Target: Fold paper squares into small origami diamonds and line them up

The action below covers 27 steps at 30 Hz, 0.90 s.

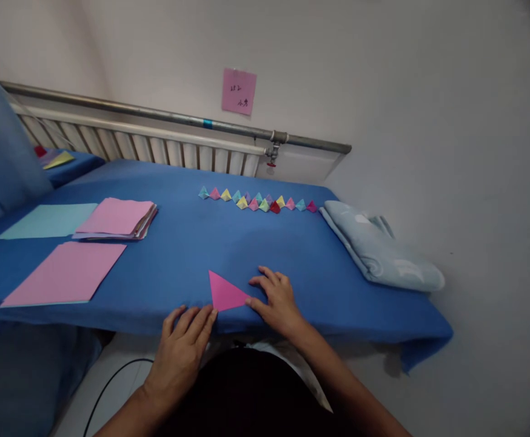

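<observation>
A bright pink sheet of paper, folded to a triangle, lies on the blue cloth near its front edge. My left hand is at its lower left corner, thumb and index fingertip close together on that corner. At the right corner is my right hand, its thumb touching the paper while the other fingers arch apart above the cloth. Farther back, small folded paper pieces in several colours stand in two staggered rows.
To the left lie a stack of pink paper, a light blue sheet and larger pink sheets. A folded pale blue blanket rests at the right end. Behind the table run a radiator and a metal pipe.
</observation>
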Each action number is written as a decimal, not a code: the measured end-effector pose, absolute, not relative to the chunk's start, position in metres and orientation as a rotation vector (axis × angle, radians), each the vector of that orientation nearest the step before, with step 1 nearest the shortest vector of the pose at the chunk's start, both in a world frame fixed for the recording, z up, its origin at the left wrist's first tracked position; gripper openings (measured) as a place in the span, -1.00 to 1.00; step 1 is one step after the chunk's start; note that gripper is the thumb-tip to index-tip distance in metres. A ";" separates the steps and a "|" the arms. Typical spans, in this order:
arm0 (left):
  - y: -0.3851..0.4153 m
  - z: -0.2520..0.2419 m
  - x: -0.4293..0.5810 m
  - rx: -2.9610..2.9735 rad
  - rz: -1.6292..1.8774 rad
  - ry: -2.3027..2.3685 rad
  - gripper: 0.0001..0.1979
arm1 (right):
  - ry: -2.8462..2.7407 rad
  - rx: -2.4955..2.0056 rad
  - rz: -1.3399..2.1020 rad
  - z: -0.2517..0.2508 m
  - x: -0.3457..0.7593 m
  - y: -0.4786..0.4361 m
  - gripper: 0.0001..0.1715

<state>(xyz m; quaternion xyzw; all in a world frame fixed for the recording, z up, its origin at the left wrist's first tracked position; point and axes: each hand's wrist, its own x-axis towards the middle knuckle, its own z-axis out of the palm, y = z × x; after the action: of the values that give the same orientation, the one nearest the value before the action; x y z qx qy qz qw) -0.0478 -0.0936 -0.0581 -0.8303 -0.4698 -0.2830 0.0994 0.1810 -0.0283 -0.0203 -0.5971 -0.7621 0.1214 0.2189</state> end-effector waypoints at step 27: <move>-0.090 -0.057 -0.042 -2.347 -1.068 -1.423 -0.72 | -2.421 -1.286 -0.060 -0.032 0.158 -0.071 -0.60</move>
<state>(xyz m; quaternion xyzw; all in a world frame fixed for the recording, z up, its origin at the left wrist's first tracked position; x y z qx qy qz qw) -0.0419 -0.0902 -0.0570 -0.7931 -0.4808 -0.3608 0.0982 0.1583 -0.0707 -0.0322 -0.4596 -0.8653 -0.0213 0.1986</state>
